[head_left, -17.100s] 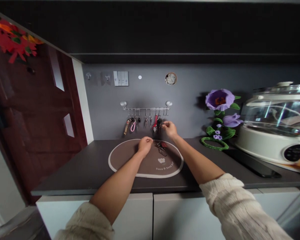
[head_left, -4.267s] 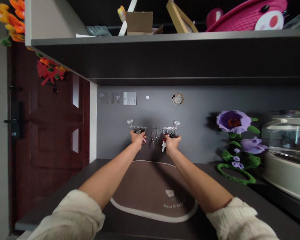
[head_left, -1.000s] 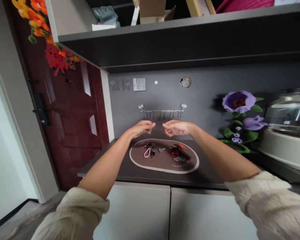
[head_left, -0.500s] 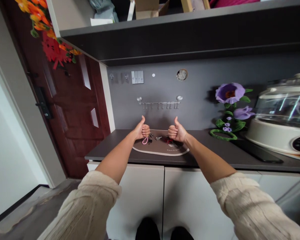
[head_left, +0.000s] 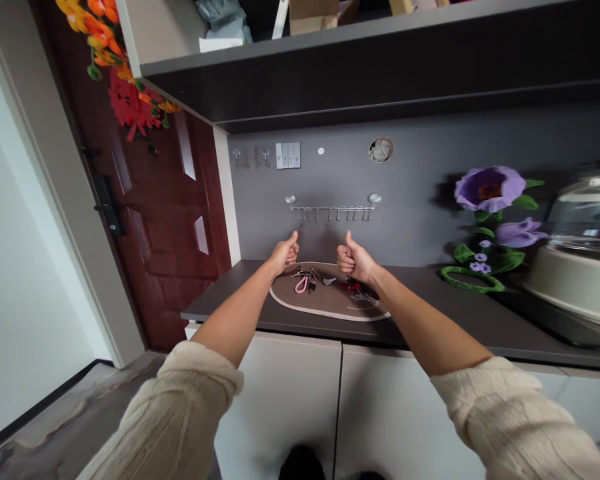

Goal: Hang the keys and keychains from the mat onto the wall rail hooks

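Observation:
My left hand (head_left: 285, 253) and my right hand (head_left: 354, 259) are both held out over the counter as fists with the thumbs up, holding nothing. Below them lies a brown oval mat (head_left: 330, 308). On it rest a bunch of keys with a pink loop (head_left: 303, 280) under my left hand and a bunch with red tags (head_left: 357, 289) under my right hand. A chrome hook rail (head_left: 331, 209) on the grey wall behind hangs bare.
A dark counter (head_left: 430, 313) tops white cabinets (head_left: 330, 400). Purple fabric flowers (head_left: 487, 220) and a white cooker with a glass lid (head_left: 577, 260) stand at the right. A dark red door (head_left: 155, 200) is at the left, and a shelf (head_left: 380, 40) runs overhead.
The keys came off the rail and now lie on the mat. My hands drew back from it and closed into thumbs-up fists; over the last half second the view shifted slightly.

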`<state>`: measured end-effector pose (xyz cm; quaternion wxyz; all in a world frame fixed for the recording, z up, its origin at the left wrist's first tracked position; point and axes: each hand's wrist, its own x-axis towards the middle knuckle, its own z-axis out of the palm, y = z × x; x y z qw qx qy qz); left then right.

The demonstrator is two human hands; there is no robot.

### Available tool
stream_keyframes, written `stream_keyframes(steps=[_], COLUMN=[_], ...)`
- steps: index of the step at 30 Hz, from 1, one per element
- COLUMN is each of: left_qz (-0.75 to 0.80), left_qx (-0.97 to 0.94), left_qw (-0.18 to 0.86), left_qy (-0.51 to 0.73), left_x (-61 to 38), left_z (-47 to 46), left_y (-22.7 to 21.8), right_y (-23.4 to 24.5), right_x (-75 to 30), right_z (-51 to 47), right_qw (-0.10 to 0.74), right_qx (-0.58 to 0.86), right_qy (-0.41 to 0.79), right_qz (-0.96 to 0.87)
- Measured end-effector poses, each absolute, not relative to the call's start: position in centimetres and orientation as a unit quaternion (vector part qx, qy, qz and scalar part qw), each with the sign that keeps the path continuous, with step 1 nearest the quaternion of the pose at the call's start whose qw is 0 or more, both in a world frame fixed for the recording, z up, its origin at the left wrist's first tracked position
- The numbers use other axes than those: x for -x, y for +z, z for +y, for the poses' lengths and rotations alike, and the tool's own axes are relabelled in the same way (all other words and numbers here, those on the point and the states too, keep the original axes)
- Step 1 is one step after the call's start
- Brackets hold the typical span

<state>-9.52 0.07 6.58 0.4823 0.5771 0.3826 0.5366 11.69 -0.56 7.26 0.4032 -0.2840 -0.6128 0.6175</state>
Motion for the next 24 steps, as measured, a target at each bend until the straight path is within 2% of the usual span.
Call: stream_keyframes(steps=[5, 12, 18, 24], left_qz=[0.440, 0.478, 0.461, 0.478], left_qx=[-0.607, -0.662, -0.784, -0.826], left_qw=[0.312, 0.153, -0.028, -0.100], left_qy=[0.584, 0.557, 0.414, 0.282], left_x=[10.5, 11.2, 11.6, 11.4], left_z=[2.3, 4.6, 3.6, 2.9], left_y=[4.8, 1.4, 1.1, 1.3], right_y=[5.9, 3.2, 1.3, 0.4], right_x=[-8.6, -4.5, -4.2, -4.5], right_z=[0.9, 3.7, 5.3, 5.6], right_qw=[0.467, 0.559, 0.566, 0.541], right_qx=[0.291, 0.400, 0.422, 0.437], right_qy=[0.569, 0.486, 0.387, 0.357], right_qz=[-0.611, -0.540, -0.593, -0.624])
